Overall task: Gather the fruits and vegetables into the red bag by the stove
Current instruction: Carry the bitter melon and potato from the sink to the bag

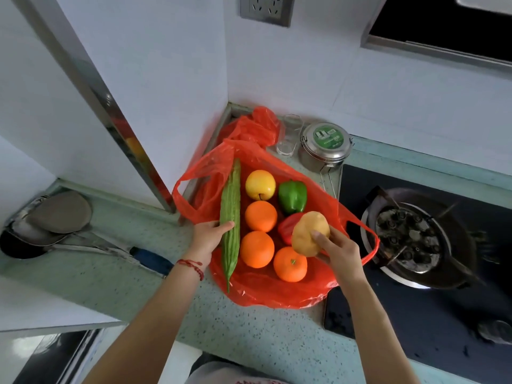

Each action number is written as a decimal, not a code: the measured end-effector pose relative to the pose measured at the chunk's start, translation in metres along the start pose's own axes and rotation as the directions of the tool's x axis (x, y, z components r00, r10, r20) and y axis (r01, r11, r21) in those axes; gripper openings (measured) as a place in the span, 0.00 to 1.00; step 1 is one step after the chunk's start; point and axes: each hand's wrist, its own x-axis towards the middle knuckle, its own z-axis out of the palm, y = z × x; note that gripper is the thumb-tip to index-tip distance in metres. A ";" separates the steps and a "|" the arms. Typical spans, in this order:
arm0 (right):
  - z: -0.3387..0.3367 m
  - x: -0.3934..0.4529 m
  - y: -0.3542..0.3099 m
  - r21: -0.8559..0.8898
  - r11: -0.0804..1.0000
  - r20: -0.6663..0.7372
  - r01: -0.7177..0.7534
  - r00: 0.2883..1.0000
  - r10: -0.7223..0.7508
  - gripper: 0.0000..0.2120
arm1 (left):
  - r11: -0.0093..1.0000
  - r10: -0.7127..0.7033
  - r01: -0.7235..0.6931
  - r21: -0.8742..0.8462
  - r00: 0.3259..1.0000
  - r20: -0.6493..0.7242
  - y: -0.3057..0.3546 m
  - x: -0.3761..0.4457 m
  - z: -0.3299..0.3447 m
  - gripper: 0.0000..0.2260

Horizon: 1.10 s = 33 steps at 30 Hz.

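Both forearms reach in from the bottom, left wrist wearing a red string bracelet [191, 265]. Left hand [209, 235] is curled round the long green gourd [230, 214], thumb on top, gripping it over the red bag [257, 292]. Right hand [336, 249] is wrapped round a potato [307, 234], held just above the bag. Lying on the bag: a yellow apple [260, 184], green pepper [292, 196], three oranges [261, 216] and a mostly hidden red pepper [286, 225]. Stove burner [410, 236] is right beside it.
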 end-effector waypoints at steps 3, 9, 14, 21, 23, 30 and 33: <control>-0.002 0.004 0.001 -0.020 1.000 0.019 -0.007 1.000 0.008 0.23 | 0.999 0.017 -0.017 0.036 1.000 -0.002 -0.002 0.001 0.004 0.09; -0.008 0.009 0.004 -0.051 0.999 0.014 -0.010 1.000 0.010 0.23 | 0.998 0.020 -0.018 0.066 0.999 -0.034 -0.006 0.001 0.009 0.11; -0.015 0.008 0.009 -0.100 0.995 0.005 -0.013 1.000 0.014 0.24 | 0.993 0.089 -0.083 0.082 0.993 -0.073 -0.002 -0.010 0.011 0.12; -0.029 0.002 0.020 -0.159 0.987 -0.010 -0.039 0.999 0.038 0.24 | 0.985 0.163 -0.169 -0.040 0.980 -0.117 0.008 -0.038 0.018 0.21; -0.032 0.003 0.025 -0.184 0.981 -0.024 -0.061 0.998 0.058 0.25 | 0.985 0.159 -0.166 -0.055 0.981 -0.114 0.008 -0.043 0.019 0.21; -0.036 0.010 0.034 -0.284 0.952 -0.083 -0.111 0.992 0.091 0.28 | 0.968 0.045 -0.044 -0.249 0.999 0.001 0.005 -0.057 0.028 0.16; -0.035 0.013 0.035 -0.332 0.935 -0.106 -0.128 0.990 0.098 0.29 | 0.963 0.039 -0.033 -0.268 0.999 0.017 0.003 -0.061 0.029 0.16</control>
